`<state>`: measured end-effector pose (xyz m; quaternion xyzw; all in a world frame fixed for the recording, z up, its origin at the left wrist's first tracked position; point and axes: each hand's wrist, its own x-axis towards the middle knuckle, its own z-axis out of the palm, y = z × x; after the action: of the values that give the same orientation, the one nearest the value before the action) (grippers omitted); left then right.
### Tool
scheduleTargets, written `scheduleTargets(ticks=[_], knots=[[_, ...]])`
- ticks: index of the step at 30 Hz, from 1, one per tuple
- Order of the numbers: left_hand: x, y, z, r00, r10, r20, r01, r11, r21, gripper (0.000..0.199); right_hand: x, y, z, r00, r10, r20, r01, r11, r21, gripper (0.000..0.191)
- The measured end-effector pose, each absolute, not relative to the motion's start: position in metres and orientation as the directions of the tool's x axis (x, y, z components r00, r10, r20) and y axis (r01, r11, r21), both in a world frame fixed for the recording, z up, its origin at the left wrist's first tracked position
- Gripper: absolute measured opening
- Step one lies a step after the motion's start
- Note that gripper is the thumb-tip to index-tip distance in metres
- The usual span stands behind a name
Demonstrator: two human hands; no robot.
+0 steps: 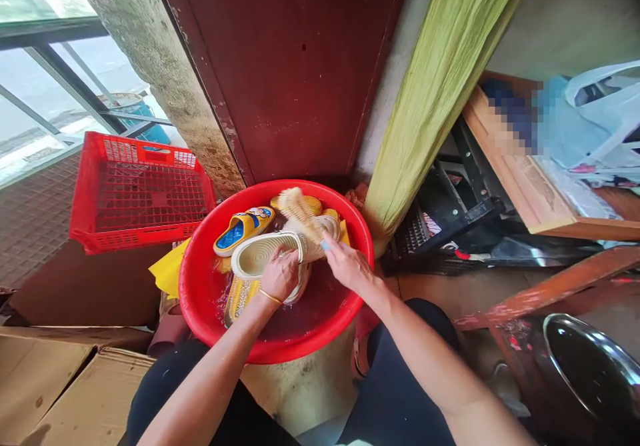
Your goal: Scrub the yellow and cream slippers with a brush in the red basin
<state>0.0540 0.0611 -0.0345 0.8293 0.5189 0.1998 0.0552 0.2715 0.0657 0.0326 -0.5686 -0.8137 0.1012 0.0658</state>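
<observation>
My left hand (281,274) is closed around the edge of a cream clog (255,257), holding it over a red basin (200,316) of water. In my right hand (346,265) I grip the handle of a scrub brush (299,211) with pale bristles, raised just above the clog's far end. A yellow slipper with a blue insole (245,229) lies at the basin's left side. Below the clog, a yellow patterned sandal (241,298) sits partly in the water. More yellow footwear (313,205) shows at the back, partly hidden by the brush.
A red plastic crate (150,199) stands left of the basin, with cardboard boxes (60,373) nearer me. Behind is a dark red door (300,73). A yellow-green curtain (425,106) hangs at the right, beside a wooden table (540,199). A glass lid (590,366) lies lower right.
</observation>
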Motion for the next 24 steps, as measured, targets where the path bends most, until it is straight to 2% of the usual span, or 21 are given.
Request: scheduleTargets(ticks=[2, 5, 7, 9, 11, 13, 15, 17, 19, 21, 23, 24], knots=[[0.051, 0.059, -0.034, 0.362, 0.884, 0.297, 0.851, -0.443, 0.283, 0.036, 0.272, 0.065, 0.032, -0.352, 0.936, -0.021, 0.915, 0.339, -0.219, 0.057], [0.047, 0.058, -0.028, 0.395, 0.866, 0.306, 0.841, -0.475, 0.260, 0.039, 0.288, 0.079, 0.033, -0.211, 0.976, -0.056, 0.959, 0.196, -0.206, 0.057], [0.044, 0.061, -0.020, 0.437, 0.842, 0.316, 0.822, -0.517, 0.240, 0.040, 0.300, 0.090, 0.034, -0.152, 0.988, -0.012, 0.956, 0.144, -0.256, 0.058], [0.039, 0.065, -0.014, 0.433, 0.835, 0.340, 0.825, -0.519, 0.223, 0.041, 0.308, 0.095, 0.033, -0.156, 0.985, 0.075, 0.926, 0.172, -0.336, 0.057], [0.033, 0.071, -0.010, 0.386, 0.852, 0.354, 0.849, -0.478, 0.224, 0.040, 0.308, 0.094, 0.029, -0.181, 0.975, 0.131, 0.887, 0.219, -0.406, 0.057], [0.026, 0.076, -0.009, 0.335, 0.886, 0.322, 0.868, -0.423, 0.260, 0.038, 0.303, 0.090, 0.027, -0.195, 0.973, 0.123, 0.864, 0.230, -0.448, 0.056], [0.020, 0.079, -0.011, 0.297, 0.928, 0.225, 0.865, -0.362, 0.348, 0.033, 0.299, 0.083, 0.029, -0.220, 0.972, 0.084, 0.849, 0.233, -0.474, 0.056], [0.017, 0.080, -0.013, 0.265, 0.959, 0.103, 0.817, -0.280, 0.504, 0.034, 0.298, 0.072, 0.035, -0.282, 0.958, 0.051, 0.832, 0.270, -0.485, 0.055], [0.018, 0.078, -0.015, 0.237, 0.971, 0.032, 0.669, -0.187, 0.719, 0.046, 0.300, 0.056, 0.045, -0.368, 0.930, 0.013, 0.818, 0.330, -0.470, 0.054], [0.022, 0.076, -0.017, 0.172, 0.985, 0.027, 0.450, -0.103, 0.887, 0.055, 0.305, 0.039, 0.055, -0.451, 0.891, -0.047, 0.814, 0.389, -0.432, 0.052], [0.028, 0.076, -0.021, 0.078, 0.996, 0.036, 0.307, -0.059, 0.950, 0.059, 0.310, 0.026, 0.061, -0.509, 0.854, -0.111, 0.815, 0.437, -0.381, 0.050], [0.031, 0.077, -0.024, 0.043, 0.998, 0.045, 0.295, -0.055, 0.954, 0.059, 0.311, 0.023, 0.062, -0.513, 0.848, -0.136, 0.825, 0.443, -0.350, 0.051]])
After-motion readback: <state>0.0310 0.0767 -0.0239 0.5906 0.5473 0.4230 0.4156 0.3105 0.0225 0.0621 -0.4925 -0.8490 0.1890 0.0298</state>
